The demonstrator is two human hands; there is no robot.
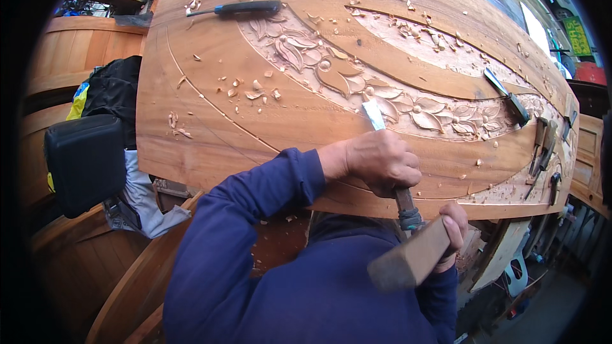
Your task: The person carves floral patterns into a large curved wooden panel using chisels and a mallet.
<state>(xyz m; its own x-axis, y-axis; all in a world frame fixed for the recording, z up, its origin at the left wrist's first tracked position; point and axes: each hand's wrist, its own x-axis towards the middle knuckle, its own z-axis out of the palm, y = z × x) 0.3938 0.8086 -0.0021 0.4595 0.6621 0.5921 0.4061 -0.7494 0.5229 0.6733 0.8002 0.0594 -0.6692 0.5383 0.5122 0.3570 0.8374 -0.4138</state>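
My left hand (386,159) is wrapped round a wood chisel (405,202). The chisel's bright blade (373,114) points away from me, its tip at the lower border of a carved band of flowers and leaves (325,67). Its handle sticks out toward my chest, with dark wrapping near the end. My right hand (454,226) grips a wooden mallet (411,255), whose block-shaped head is slightly blurred and close by the chisel's handle end. Both tools are over a large brown wooden panel (210,108) or its near edge.
Curled wood shavings (255,92) lie scattered over the panel. A dark-handled tool (248,7) rests at the far left, another chisel (510,97) at the right, and several more tools (542,143) beyond it. A black case (86,159) stands left of the panel.
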